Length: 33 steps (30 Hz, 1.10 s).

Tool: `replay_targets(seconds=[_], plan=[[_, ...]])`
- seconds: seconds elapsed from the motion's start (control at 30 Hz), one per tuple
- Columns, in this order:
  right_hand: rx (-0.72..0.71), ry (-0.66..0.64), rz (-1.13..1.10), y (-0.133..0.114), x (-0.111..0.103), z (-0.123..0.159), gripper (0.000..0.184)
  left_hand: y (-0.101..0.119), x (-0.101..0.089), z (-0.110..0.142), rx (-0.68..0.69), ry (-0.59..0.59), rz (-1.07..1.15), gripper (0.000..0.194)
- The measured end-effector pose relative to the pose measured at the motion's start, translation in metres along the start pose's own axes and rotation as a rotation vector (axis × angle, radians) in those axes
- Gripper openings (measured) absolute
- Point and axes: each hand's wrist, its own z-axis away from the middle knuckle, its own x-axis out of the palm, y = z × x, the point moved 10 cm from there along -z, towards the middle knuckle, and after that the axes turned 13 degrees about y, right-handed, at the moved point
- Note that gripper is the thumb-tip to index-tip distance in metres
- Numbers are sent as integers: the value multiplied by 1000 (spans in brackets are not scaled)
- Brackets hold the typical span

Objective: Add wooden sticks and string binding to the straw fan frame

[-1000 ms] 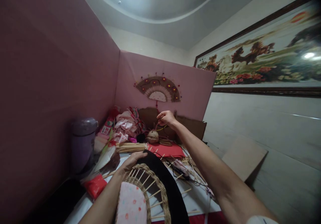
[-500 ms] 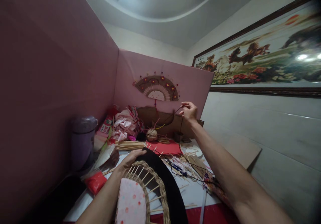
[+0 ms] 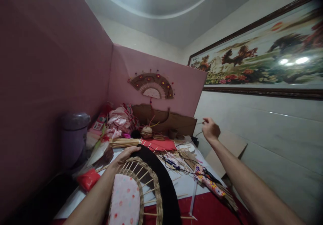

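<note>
Left hand [image 3: 126, 155] grips a half-round fan [image 3: 130, 194] by its black band [image 3: 165, 181], low over the table [image 3: 185, 186], seemingly to steady it; right hand [image 3: 211, 129], fingertips closed on a thin cord [image 3: 200, 122], reaches out rightward, perhaps keeping it clear of the clutter. I count two fans, this and one displayed fan [image 3: 151, 83] on the pink board [image 3: 184, 80], one twine ball [image 3: 146, 132], one purple flask [image 3: 74, 146]

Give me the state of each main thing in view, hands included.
Left hand: closed on the woven fan
Right hand: raised, pinching a thin cord
Woven fan: spread, some sticks bare
Displayed fan: spread, against the pink panel
Pink cloth: crumpled
Flask: upright
Stick bundle: lying flat
</note>
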Motion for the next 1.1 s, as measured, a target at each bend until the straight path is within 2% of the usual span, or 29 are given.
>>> replay_targets(seconds=[0.03,0.1,0.2,0.27,0.3,0.37,0.4,0.47,0.6,0.83,0.97,1.1], plan=[[0,-213,73,8,19,14,26,0,0,-1,0,1,0,22],[-44,-364,36,3,34,41,18,0,-1,-2,6,5,0,22],[-138,-558,-113,-37,62,97,17,1,1,-3,8,-9,-13,22],[-174,-695,-201,-69,81,140,28,2,4,-2,9,-27,-39,23],[-187,-784,-249,-84,90,161,35,2,6,-1,14,-30,-51,24],[-213,-1043,-327,-110,108,207,44,5,8,0,36,-27,-63,24],[-215,-1087,-306,-116,114,219,43,6,9,1,49,-25,-64,24],[-214,-1059,-308,-124,119,225,35,8,10,2,66,-24,-66,23],[-186,-970,-378,-126,120,214,20,7,13,2,47,-35,-85,25],[-123,-872,-463,-116,113,189,13,6,22,1,0,-75,-74,27],[-60,-917,-497,-108,120,188,10,6,25,4,18,-81,-57,29],[36,-1016,-516,-97,130,201,10,8,27,6,33,-89,-49,27]])
